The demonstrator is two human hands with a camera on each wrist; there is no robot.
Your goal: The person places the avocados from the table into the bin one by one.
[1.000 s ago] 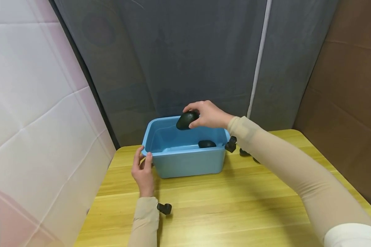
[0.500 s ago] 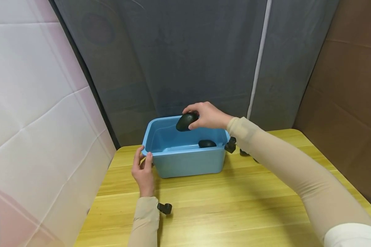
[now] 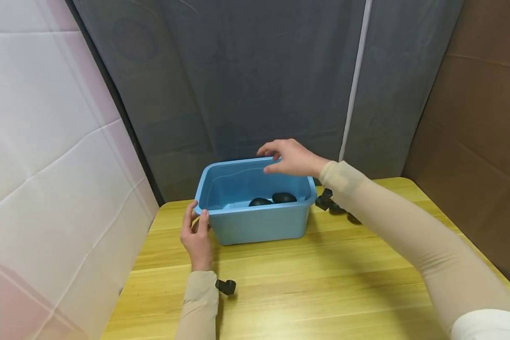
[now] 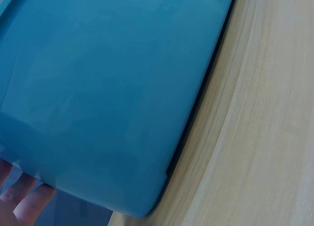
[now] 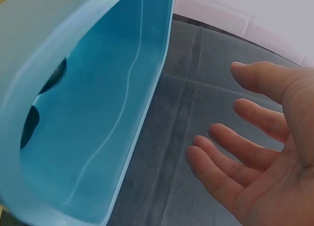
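Observation:
A blue plastic tub point(image 3: 255, 225) stands on the yellow wooden table point(image 3: 323, 283). Two dark oval stones point(image 3: 260, 202) point(image 3: 284, 197) lie inside it, seen as dark shapes point(image 5: 34, 123) in the right wrist view. My right hand point(image 3: 286, 158) hovers above the tub's far rim, fingers spread and holding nothing, as its palm point(image 5: 265, 162) shows. My left hand point(image 3: 197, 233) holds the tub's near left corner, thumb on the rim, and its fingertips point(image 4: 27, 201) show under the tub's wall point(image 4: 113, 88).
A few small dark objects point(image 3: 335, 208) lie on the table to the right of the tub, behind my right forearm. A grey curtain point(image 3: 255, 75) hangs behind, a white padded wall point(image 3: 46, 141) stands left and brown board point(image 3: 480, 118) right.
My right hand let go of the dark stone it held above the tub; the stone now lies inside beside the other one. The left hand has stayed at the corner.

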